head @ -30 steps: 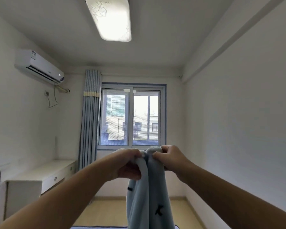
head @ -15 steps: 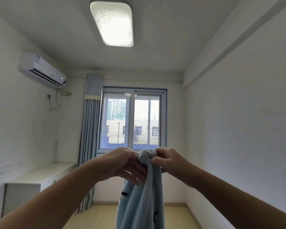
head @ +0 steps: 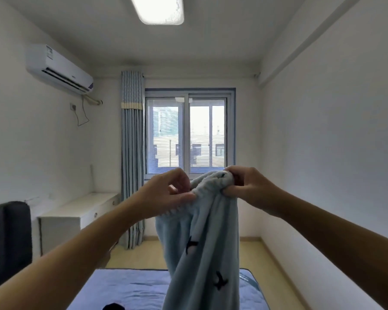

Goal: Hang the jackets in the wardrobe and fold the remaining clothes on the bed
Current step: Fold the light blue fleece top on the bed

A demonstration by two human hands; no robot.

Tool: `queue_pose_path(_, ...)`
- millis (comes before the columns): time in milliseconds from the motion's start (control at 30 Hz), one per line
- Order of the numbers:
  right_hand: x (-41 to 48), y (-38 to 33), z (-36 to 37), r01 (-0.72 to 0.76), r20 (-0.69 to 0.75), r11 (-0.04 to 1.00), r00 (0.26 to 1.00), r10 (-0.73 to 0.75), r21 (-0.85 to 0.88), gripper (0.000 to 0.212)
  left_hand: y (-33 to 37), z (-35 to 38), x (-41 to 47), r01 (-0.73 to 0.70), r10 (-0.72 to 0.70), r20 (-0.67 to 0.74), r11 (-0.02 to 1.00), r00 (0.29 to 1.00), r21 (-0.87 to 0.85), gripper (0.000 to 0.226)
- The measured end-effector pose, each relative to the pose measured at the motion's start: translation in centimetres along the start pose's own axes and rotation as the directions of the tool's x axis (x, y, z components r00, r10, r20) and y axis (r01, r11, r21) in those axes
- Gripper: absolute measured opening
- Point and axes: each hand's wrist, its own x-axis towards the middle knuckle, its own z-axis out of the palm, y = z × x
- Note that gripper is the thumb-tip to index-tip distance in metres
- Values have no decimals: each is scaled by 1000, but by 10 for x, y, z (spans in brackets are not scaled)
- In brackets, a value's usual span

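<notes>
Two hands, one garment. The left hand [head: 170, 193] pinched the ribbed top hem of one pale-blue fleece garment with dark bird prints [head: 202, 253], fingers curled on the cloth. The right hand [head: 249, 186] gripped the same hem bunched in its fingers. The hands were near each other, with a short arc of hem between them. The garment was held up at window-sill height in the view and hung straight down over one bed with a blue sheet [head: 132, 287], its lower end cut off by the bottom edge; contact with the bed could not be told. One small dark item [head: 113, 306] lay at the bed's near edge, too cropped to identify. One white counter with drawers [head: 76, 209] stood along the left wall, and one dark padded panel [head: 7, 242] was at the far left. There was one striped blue curtain [head: 132, 153], one two-pane window [head: 188, 133], one white wall air conditioner [head: 58, 70] and one ceiling light [head: 159, 10]. Pale wood floor [head: 251, 253] lay open beyond the bed, between it and the right wall.
</notes>
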Motion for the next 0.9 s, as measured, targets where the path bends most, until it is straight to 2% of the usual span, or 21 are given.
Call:
queue_pose_path(67, 1, 1, -7, 24, -21, 1000, 999, -24, 12, 17, -14, 0, -18, -45, 48, -24, 996, 999, 82, 29)
queue_pose_path(200, 6, 6, -15, 62, -19, 997, 998, -61, 47, 21, -32, 5, -34, -100, 138, -52, 884, 989, 456, 36)
queue_pose_path(267, 8, 8, -15, 86, 14, 996, 996, -86, 40, 21, -34, 6, -34, -173, 220, -25, 828, 975, 534, 34)
queue_pose_path(333, 9, 12, -15, 110, 40, 994, 993, -111, 29, 23, -28, 4, -34, -251, 245, 83, 806, 966, 536, 31)
queue_pose_path(433, 9, 18, -16, 168, 69, 985, 984, -165, -49, 33, -17, 5, -34, -311, 174, 292, 787, 940, 532, 19)
queue_pose_path(500, 7, 22, -16, 209, 114, 974, 974, -198, -93, 40, -12, 8, -32, -332, 58, 459, 770, 887, 545, 19)
queue_pose_path(600, 2, 26, -15, 271, 250, 950, 941, -228, -154, 38, -5, 5, -23, -355, -143, 655, 744, 742, 565, 21)
queue_pose_path(667, 0, 26, -14, 329, 316, 924, 913, -258, -197, 39, 1, 7, -17, -429, -258, 729, 667, 634, 609, 15)
queue_pose_path(733, -2, 26, -13, 377, 353, 904, 889, -292, -201, 44, 6, 14, -10, -503, -361, 749, 571, 556, 649, 5)
queue_pose_path(767, -3, 25, -14, 395, 370, 896, 878, -303, -204, 46, 9, 17, -7, -532, -403, 743, 523, 534, 666, 6)
queue_pose_path(833, -4, 26, -17, 420, 408, 872, 863, -298, -252, 45, 12, 18, -2, -590, -417, 733, 434, 538, 680, 7)
queue_pose_path(900, -6, 30, -24, 425, 443, 834, 861, -250, -353, 38, 11, 17, 1, -642, -329, 749, 385, 575, 663, 8)
